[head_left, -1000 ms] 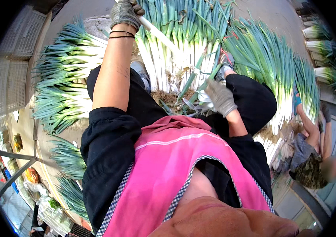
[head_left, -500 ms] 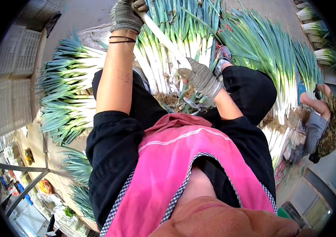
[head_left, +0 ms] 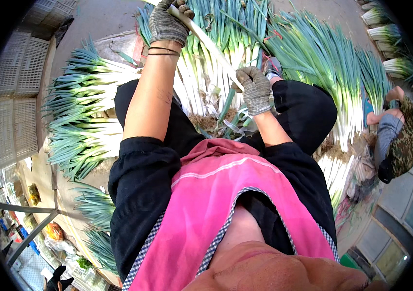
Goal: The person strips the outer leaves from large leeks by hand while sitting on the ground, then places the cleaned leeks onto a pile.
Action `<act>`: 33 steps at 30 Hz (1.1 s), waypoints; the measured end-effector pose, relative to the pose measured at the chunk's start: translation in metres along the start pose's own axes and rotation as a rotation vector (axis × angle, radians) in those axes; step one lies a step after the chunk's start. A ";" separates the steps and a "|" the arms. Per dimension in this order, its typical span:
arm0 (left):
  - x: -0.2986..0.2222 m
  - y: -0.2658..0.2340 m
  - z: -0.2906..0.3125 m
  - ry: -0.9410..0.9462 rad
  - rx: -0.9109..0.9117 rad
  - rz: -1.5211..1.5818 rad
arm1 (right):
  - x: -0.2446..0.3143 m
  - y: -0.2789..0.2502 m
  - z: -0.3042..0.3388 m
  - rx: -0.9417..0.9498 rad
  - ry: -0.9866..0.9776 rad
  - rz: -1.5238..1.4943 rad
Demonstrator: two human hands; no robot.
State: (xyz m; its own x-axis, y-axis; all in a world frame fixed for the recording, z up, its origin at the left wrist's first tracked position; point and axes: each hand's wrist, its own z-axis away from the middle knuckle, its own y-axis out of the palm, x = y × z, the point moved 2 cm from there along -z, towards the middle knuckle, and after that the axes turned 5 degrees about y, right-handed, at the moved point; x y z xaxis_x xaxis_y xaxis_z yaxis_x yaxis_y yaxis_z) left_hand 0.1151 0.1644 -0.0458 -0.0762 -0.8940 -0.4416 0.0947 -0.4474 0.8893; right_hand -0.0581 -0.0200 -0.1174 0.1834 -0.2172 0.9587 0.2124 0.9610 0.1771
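A long green onion (head_left: pixel 211 47) slants between my two gloved hands, its white shank running down to the right. My left hand (head_left: pixel 171 22), in a grey knit glove, is closed round its upper part. At the lower end, the curled fingers of my right hand (head_left: pixel 255 91) grip the root end and hide its tip. Behind the stalk lies a thick heap of green onions (head_left: pixel 245 46), leaves pointing away from me. Loose peelings and roots (head_left: pixel 233 121) lie between my legs.
Stacked green onions (head_left: pixel 87 109) lie at my left, and a larger pile (head_left: pixel 320 68) at my right. Plastic crates (head_left: pixel 12 121) stand at the far left. Another person (head_left: pixel 393 136) crouches at the right, beside more green onions (head_left: pixel 373 75). Metal bars (head_left: pixel 32 228) cross at lower left.
My left hand has shifted a little to the right with the green onion. My right hand has turned, and its fingers now curl at the stalk's lower end.
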 end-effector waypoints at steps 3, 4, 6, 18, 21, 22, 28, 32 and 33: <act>-0.003 -0.008 0.000 0.031 -0.048 0.005 | -0.003 0.004 -0.003 0.043 0.043 0.076; -0.003 -0.013 -0.003 0.031 -0.048 0.003 | -0.004 0.005 -0.003 0.070 0.064 0.057; -0.008 -0.020 -0.007 0.152 -0.030 -0.120 | 0.000 0.009 0.003 0.076 -0.069 0.177; -0.017 -0.021 -0.004 0.368 -0.180 -0.145 | 0.013 0.013 0.021 0.035 -0.592 0.880; -0.017 -0.026 -0.007 0.257 -0.163 -0.078 | 0.010 0.009 0.020 0.047 -0.583 0.770; -0.018 -0.027 -0.006 0.257 -0.156 -0.077 | 0.007 0.010 0.016 0.071 -0.433 0.740; -0.010 -0.004 0.013 0.215 -0.104 -0.281 | -0.029 -0.009 -0.008 0.213 0.165 0.173; -0.016 0.002 0.021 0.105 0.026 -0.167 | -0.022 -0.004 -0.001 0.240 0.459 -0.312; -0.022 0.001 0.023 0.082 0.062 -0.149 | -0.024 0.001 -0.001 0.165 0.436 -0.390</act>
State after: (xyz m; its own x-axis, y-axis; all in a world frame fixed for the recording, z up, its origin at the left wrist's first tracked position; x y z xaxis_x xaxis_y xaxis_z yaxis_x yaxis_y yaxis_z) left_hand 0.0944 0.1838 -0.0323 -0.0033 -0.8182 -0.5749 0.0266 -0.5748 0.8179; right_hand -0.0609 -0.0138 -0.1405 0.5056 -0.5753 0.6430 0.1980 0.8027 0.5625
